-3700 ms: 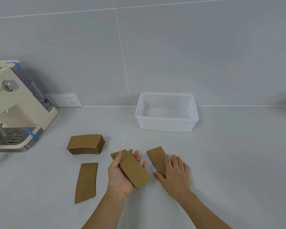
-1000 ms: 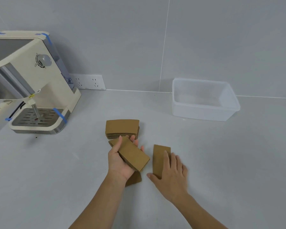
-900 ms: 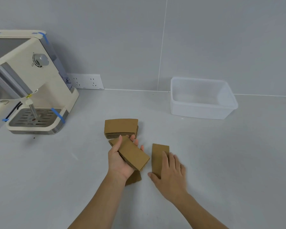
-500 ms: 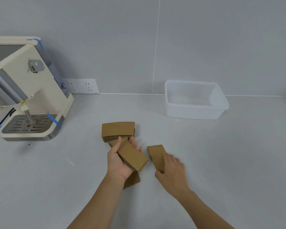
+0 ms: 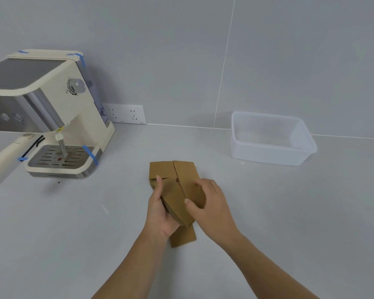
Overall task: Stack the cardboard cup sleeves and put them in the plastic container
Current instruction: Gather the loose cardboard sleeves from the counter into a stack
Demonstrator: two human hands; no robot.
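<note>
My left hand (image 5: 160, 214) grips a small stack of brown cardboard cup sleeves (image 5: 173, 201), tilted toward me. My right hand (image 5: 209, 203) holds one more flat sleeve (image 5: 187, 176) and lays it over that stack, thumb at its near edge. Behind my hands a pile of sleeves (image 5: 160, 169) rests on the counter, partly hidden. Another single sleeve (image 5: 183, 237) lies on the counter under my left hand. The clear plastic container (image 5: 270, 153) stands at the back right with nothing in it, well apart from both hands.
A cream espresso machine (image 5: 52, 117) with blue tape strips stands at the left, its handle (image 5: 4, 160) sticking out toward me. A white wall socket (image 5: 126, 114) sits behind it. The grey counter (image 5: 289, 212) meets a tiled wall.
My right hand lifted the single sleeve from the counter and carried it left onto the stack in my left hand. The camera view shifted slightly.
</note>
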